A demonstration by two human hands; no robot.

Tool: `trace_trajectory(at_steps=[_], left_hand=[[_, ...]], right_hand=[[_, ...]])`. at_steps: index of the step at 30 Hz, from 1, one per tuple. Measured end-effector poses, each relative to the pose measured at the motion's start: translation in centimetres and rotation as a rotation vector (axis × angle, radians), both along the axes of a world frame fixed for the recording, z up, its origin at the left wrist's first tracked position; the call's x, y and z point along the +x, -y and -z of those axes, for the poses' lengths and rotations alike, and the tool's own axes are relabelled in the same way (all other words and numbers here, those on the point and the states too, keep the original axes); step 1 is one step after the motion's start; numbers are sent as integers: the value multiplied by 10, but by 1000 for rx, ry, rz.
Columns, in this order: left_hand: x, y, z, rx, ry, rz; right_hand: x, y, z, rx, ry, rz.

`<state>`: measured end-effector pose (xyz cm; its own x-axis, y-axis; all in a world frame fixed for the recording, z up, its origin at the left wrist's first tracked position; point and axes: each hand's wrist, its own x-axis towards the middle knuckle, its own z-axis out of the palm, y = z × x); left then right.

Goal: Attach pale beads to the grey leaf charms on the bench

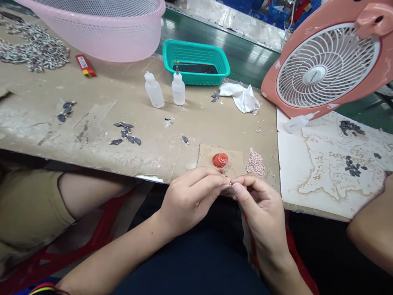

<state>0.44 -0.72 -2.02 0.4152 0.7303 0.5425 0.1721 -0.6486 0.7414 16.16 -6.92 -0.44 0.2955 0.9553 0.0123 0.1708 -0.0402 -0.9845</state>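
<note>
My left hand (190,200) and my right hand (260,209) meet at the front edge of the worktable, their fingertips pinching a tiny pale bead (230,185) between them. Just beyond my fingers lies a square of brown cardboard (236,157). On it sits a red bottle cap (220,159) holding something glossy and red. A small heap of pale pink beads (255,164) lies to the right of the cardboard. Several dark leaf-shaped pieces (127,134) are scattered on the table to the left.
Two plastic squeeze bottles (178,88) stand before a teal basket (195,62). A white cloth (241,97), a pink fan (322,61), a pink mesh basket (92,30) and a lighter (85,65) are nearby. A co-worker's arm (373,229) shows at the right edge.
</note>
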Motion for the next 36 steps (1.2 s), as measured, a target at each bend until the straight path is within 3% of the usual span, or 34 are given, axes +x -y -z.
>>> trace_trajectory(at_steps=[8,13,16,18,21,22,27,32,36], left_hand=[[-3,-3,-16,-689,122,208],[-3,-3,-17,-805,120,262],[-7,-13,-12,-684,8,229],[-12,-28,-7,-482,-144,59],[-23,-60,1,-150,-487,-293],[-27,-71,3,-77,-594,-331],[-37,-103,7,62,-806,-286],[-42,-98,8,156,-896,-300],[-50,-89,10,99,-857,-311]], right_hand=[[3,4,0,321,485,-15],[8,0,-4,324,651,-109],[10,-4,-4,310,712,-120],[11,-6,-3,271,696,-83],[15,-12,0,205,636,-25],[17,-14,1,187,619,-11],[25,-28,2,121,621,-10],[25,-41,-3,54,773,-44],[24,-50,-6,-10,912,-91]])
